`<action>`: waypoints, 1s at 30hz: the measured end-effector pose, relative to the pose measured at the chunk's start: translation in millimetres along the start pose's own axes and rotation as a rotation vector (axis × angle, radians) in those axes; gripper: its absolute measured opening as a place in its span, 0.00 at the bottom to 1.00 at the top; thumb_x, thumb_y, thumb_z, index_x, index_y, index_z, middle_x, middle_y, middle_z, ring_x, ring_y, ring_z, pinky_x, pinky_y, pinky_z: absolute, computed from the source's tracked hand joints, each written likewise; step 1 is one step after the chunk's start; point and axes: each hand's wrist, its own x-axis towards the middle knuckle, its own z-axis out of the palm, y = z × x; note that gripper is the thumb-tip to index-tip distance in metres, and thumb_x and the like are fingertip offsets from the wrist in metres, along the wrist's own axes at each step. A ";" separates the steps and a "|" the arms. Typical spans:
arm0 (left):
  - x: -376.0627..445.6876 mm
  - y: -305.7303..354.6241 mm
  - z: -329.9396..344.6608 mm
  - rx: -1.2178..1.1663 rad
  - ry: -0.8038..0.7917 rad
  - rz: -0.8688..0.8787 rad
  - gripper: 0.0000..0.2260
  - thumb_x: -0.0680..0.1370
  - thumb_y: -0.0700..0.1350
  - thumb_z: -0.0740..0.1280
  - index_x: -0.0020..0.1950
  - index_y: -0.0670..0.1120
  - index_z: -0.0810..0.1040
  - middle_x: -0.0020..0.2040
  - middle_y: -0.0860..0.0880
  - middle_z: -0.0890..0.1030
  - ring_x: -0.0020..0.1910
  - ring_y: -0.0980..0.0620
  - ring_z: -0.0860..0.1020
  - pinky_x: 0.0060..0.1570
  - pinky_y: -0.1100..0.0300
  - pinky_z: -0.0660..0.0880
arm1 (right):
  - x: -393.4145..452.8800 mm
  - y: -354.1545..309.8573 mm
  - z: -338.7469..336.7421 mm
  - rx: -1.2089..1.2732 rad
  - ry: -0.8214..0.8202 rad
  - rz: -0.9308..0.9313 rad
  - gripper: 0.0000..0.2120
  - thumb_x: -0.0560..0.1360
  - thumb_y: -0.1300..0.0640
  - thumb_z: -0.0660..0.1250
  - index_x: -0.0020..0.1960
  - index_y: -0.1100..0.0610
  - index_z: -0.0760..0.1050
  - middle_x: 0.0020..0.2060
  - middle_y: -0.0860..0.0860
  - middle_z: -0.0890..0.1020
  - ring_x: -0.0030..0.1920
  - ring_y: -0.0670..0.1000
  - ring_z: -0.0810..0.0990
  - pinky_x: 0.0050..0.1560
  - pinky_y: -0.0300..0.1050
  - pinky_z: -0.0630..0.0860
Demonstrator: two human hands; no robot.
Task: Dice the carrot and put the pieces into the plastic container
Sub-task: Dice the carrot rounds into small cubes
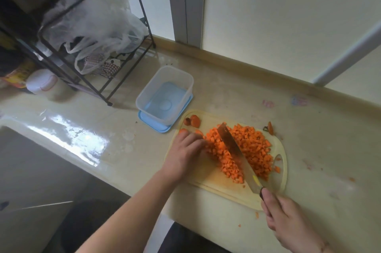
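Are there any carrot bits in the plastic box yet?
No, the plastic box holds nothing, and the diced carrot lies heaped on the cutting board.

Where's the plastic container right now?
In the head view the plastic container sits empty on its blue lid on the counter, just beyond the cutting board's far left corner, right of the wire rack.

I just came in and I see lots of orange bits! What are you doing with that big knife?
A person is dicing carrot on a cutting board. The right hand grips the knife, whose blade lies in the pile of carrot cubes. The left hand rests against the pile's edge. The plastic container stands beside the board on its blue lid, and no carrot is in it yet.
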 end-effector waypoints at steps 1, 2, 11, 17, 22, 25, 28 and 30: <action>6.6 -10.0 -3.9 0.063 -0.019 -0.004 0.11 0.82 0.47 0.64 0.55 0.43 0.84 0.53 0.47 0.83 0.53 0.46 0.75 0.52 0.53 0.71 | -0.8 0.1 -0.5 -0.002 -0.006 0.001 0.27 0.68 0.28 0.53 0.29 0.51 0.67 0.21 0.49 0.65 0.24 0.48 0.63 0.25 0.36 0.61; 12.4 -18.2 -7.4 0.121 -0.057 -0.004 0.12 0.81 0.48 0.64 0.57 0.43 0.83 0.55 0.48 0.83 0.56 0.46 0.73 0.52 0.52 0.70 | -1.5 0.2 -1.0 0.001 -0.010 -0.003 0.27 0.71 0.29 0.53 0.29 0.51 0.67 0.21 0.49 0.65 0.23 0.47 0.63 0.26 0.36 0.61; 21.0 -18.7 -12.3 0.247 -0.216 -0.043 0.15 0.73 0.41 0.77 0.58 0.45 0.82 0.51 0.48 0.83 0.53 0.42 0.76 0.46 0.49 0.76 | 1.0 -3.8 -7.9 -0.017 -0.074 -0.042 0.21 0.77 0.43 0.55 0.31 0.54 0.64 0.21 0.48 0.65 0.22 0.45 0.62 0.26 0.34 0.61; 18.7 -15.9 -11.8 0.282 -0.224 0.015 0.15 0.75 0.42 0.76 0.61 0.44 0.82 0.57 0.46 0.82 0.55 0.43 0.77 0.48 0.50 0.76 | 2.6 -6.6 -6.3 -0.061 -0.118 -0.046 0.23 0.72 0.37 0.53 0.31 0.55 0.64 0.20 0.48 0.67 0.23 0.45 0.65 0.26 0.34 0.62; 25.2 -18.0 -13.6 0.286 -0.246 0.074 0.11 0.76 0.40 0.74 0.58 0.42 0.82 0.51 0.44 0.83 0.49 0.41 0.80 0.45 0.51 0.76 | 4.3 -8.5 -6.5 -0.070 -0.124 -0.062 0.23 0.71 0.37 0.52 0.31 0.55 0.65 0.20 0.48 0.68 0.22 0.44 0.64 0.27 0.34 0.62; 18.8 -11.2 -15.9 0.320 -0.207 0.066 0.14 0.79 0.51 0.64 0.55 0.43 0.82 0.48 0.46 0.81 0.49 0.43 0.79 0.45 0.52 0.74 | 5.5 -5.7 -5.3 -0.037 -0.134 -0.053 0.23 0.72 0.37 0.53 0.32 0.55 0.65 0.21 0.48 0.67 0.23 0.45 0.64 0.26 0.35 0.61; -1.6 0.0 -14.7 0.366 -0.165 -0.016 0.20 0.76 0.59 0.62 0.54 0.45 0.81 0.47 0.48 0.82 0.52 0.45 0.75 0.49 0.52 0.70 | 6.3 -1.1 -1.9 -0.029 -0.148 -0.035 0.22 0.75 0.39 0.54 0.31 0.55 0.65 0.21 0.48 0.67 0.23 0.45 0.64 0.28 0.38 0.63; -25.0 8.7 -10.8 0.346 -0.118 -0.079 0.20 0.75 0.60 0.64 0.54 0.46 0.81 0.48 0.49 0.82 0.54 0.47 0.72 0.50 0.54 0.65 | 6.9 -0.9 2.5 -0.038 -0.159 -0.033 0.23 0.73 0.37 0.53 0.31 0.55 0.65 0.21 0.48 0.68 0.23 0.45 0.65 0.28 0.38 0.63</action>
